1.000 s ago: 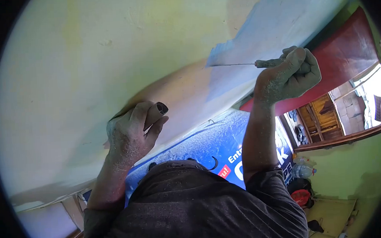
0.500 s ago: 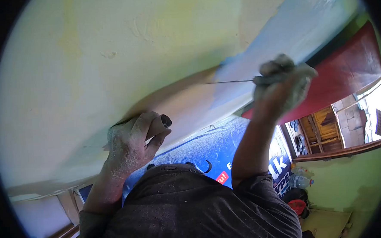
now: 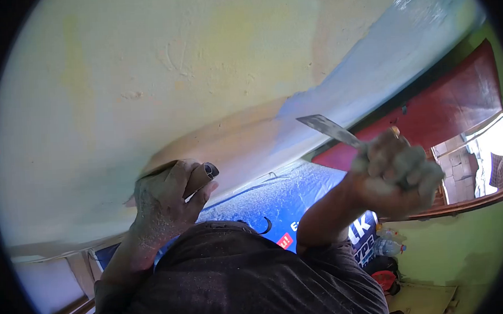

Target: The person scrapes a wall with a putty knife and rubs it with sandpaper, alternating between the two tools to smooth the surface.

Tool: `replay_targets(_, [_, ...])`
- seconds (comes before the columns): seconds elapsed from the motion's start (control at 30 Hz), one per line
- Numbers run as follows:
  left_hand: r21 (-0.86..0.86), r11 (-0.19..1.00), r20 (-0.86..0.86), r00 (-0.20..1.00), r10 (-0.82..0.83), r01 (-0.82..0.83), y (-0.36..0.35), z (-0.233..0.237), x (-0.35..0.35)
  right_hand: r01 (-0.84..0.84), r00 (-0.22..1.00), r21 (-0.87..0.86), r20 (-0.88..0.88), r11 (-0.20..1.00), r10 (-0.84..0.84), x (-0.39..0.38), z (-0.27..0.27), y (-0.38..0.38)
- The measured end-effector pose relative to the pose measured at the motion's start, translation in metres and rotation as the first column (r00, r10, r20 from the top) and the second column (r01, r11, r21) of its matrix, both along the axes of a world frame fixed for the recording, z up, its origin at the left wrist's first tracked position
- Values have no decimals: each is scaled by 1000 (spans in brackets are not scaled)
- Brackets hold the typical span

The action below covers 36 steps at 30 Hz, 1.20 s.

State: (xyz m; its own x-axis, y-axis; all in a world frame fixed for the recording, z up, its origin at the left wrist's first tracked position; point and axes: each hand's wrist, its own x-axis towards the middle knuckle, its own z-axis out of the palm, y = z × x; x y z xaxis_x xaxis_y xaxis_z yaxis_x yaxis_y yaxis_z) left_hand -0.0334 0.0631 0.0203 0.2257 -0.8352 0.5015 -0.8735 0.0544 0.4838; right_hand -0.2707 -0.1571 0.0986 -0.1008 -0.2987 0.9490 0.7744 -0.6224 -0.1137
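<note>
My right hand (image 3: 397, 175), coated in pale dust, is wrapped round the handle of a knife. The knife's flat, angled blade (image 3: 330, 130) points to the left, in front of the pale painted surface (image 3: 201, 74). Lower left, my left hand (image 3: 171, 198) grips a curled, rolled piece of sandpaper (image 3: 201, 178) between thumb and fingers, its dark open end facing right. This dusty hand is against the surface, beside a brownish patch (image 3: 227, 136).
A blue printed banner (image 3: 259, 205) covered with pale dust lies below the surface. A red curved panel (image 3: 442, 104) is at the right, above a window opening. Plastic bottles (image 3: 388, 245) and a red object (image 3: 385, 279) stand by the green wall (image 3: 449, 246).
My right hand has moved down and to the right, and the blade now shows its flat side. My left hand has shifted slightly left and down, still gripping the roll.
</note>
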Motion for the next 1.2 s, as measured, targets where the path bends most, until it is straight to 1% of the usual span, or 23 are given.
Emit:
replay_targets(0.03, [12, 1000, -17, 1000, 2, -2, 0, 3, -1, 3, 1000, -3, 15, 1000, -3, -2, 2, 4])
replay_targets(0.1, [31, 999, -31, 1000, 7, -6, 1, 4, -3, 219, 959, -1, -185, 976, -215, 15, -7, 3])
replay_targets(0.2, [41, 999, -15, 1000, 8, -7, 1, 5, -2, 306, 952, 223, -92, 925, -293, 26, -29, -2])
replay_targets(0.27, [42, 999, -7, 1000, 8, -8, 2, 6, -1, -5, 999, 186, 38, 983, -2, 15, -12, 0])
replay_targets(0.3, [34, 999, -14, 1000, 8, -7, 1, 6, -1, -105, 993, 21, -51, 994, 106, 2, -10, -6])
replay_targets(0.33, [30, 1000, -20, 1000, 4, -4, 0, 6, -1, 388, 916, -78, -73, 918, -393, 4, -17, -10])
replay_targets(0.37, [26, 1000, -26, 1000, -2, 3, 0, 6, -2, 778, 606, -176, -44, 603, -794, 10, -24, -14])
replay_targets(0.4, [40, 999, -41, 999, 4, -2, 0, 7, -3, 502, 847, -57, -172, 863, -503, 22, -24, -3])
replay_targets(0.43, [54, 999, -53, 999, 9, -6, 1, 7, -4, 170, 972, 147, -187, 974, -142, 33, -23, 8])
replay_targets(0.53, [32, 999, -42, 999, 2, -1, 0, 9, -4, 71, 989, 42, -130, 997, -65, 15, -18, 3])
replay_targets(0.57, [17, 1000, -34, 999, -4, 4, -1, 9, -4, -90, 996, 88, 35, 992, 87, 15, -17, 10])
replay_targets(0.6, [33, 999, -37, 999, 8, -7, 0, 9, -4, -1, 1000, 64, 0, 998, 1, 9, -13, 13])
replay_targets(0.67, [67, 998, -39, 999, 22, -19, 1, 8, -4, 81, 993, 116, -98, 990, -70, 14, -20, 14])
replay_targets(0.77, [31, 999, -52, 999, 12, -10, 2, 4, -4, 206, 958, 162, -236, 965, -165, 27, -28, 14])
replay_targets(0.9, [41, 999, -51, 999, 10, -8, 4, 8, -6, 131, 991, 129, -34, 983, -127, 9, -16, 21])
replay_targets(0.93, [54, 998, -46, 999, 17, -14, 4, 9, -6, 554, 824, -81, -91, 829, -559, 15, -23, 16])
replay_targets(0.97, [64, 998, -41, 999, 20, -17, 3, 10, -7, 833, 479, -291, -47, 471, -876, 23, -34, 3])
replay_targets(1.03, [34, 999, -27, 999, 36, -35, 3, 5, -8, 885, 312, -354, -29, 302, -950, 25, -41, -2])
replay_targets(1.07, [15, 998, -22, 998, 56, -56, 4, 4, -8, 781, 572, -230, -112, 581, -813, 21, -43, 3])
replay_targets(1.1, [-14, 998, -3, 998, 59, -59, 3, 4, -8, 589, 788, -83, -164, 804, -594, 19, -43, 10])
replay_targets(1.13, [-32, 998, 15, 998, 59, -58, 1, 6, -9, 348, 935, 48, -94, 936, -342, 17, -39, 13])
replay_targets(1.17, [-47, 998, 33, 998, 53, -52, 1, 6, -10, 69, 996, 146, 46, 987, -76, 16, -32, 17])
replay_targets(1.2, [-14, 998, 20, 998, 54, -53, 3, 6, -10, 212, 976, 140, -74, 967, -203, 20, -34, 17])
